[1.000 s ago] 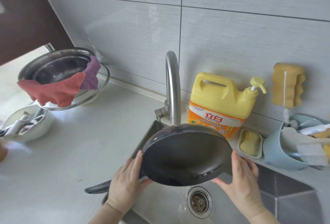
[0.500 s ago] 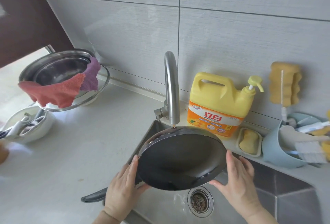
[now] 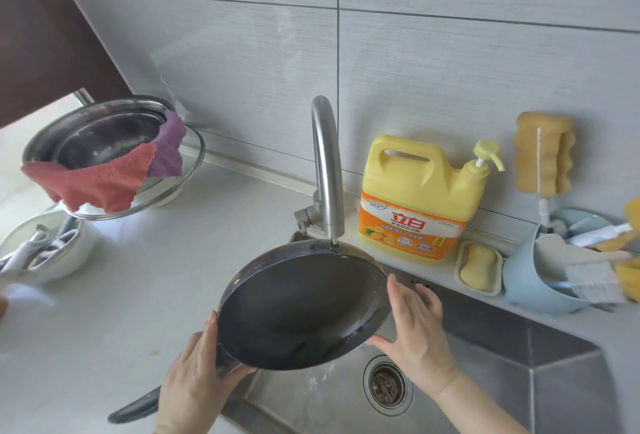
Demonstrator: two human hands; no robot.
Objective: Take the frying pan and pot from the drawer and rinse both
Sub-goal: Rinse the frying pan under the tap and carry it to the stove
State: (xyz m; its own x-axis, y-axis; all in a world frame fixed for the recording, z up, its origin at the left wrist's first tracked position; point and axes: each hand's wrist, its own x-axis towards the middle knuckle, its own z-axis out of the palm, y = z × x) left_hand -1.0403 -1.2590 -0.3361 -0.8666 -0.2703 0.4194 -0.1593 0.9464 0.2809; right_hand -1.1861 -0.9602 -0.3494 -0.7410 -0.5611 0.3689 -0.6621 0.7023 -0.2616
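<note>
The black frying pan (image 3: 301, 305) is tilted over the steel sink (image 3: 485, 374), its far rim just under the faucet spout (image 3: 327, 170). Water runs off its low edge into the basin. My left hand (image 3: 194, 385) grips the pan's near-left rim where the dark handle (image 3: 135, 407) joins it. My right hand (image 3: 415, 333) presses flat against the right rim, fingers spread. A steel pot (image 3: 100, 137) sits at the far left of the counter, draped with a red cloth and a purple cloth.
A yellow detergent jug (image 3: 419, 198) stands behind the sink, with a soap dish (image 3: 479, 269) and a blue holder of brushes (image 3: 540, 281) to its right. A sponge (image 3: 543, 156) hangs on the wall. A white bowl of utensils (image 3: 45, 250) sits at far left. The drain (image 3: 386, 385) lies below the pan.
The pan has shifted left and tilted a little more toward me under the spout. Both hands moved with it along the rim.
</note>
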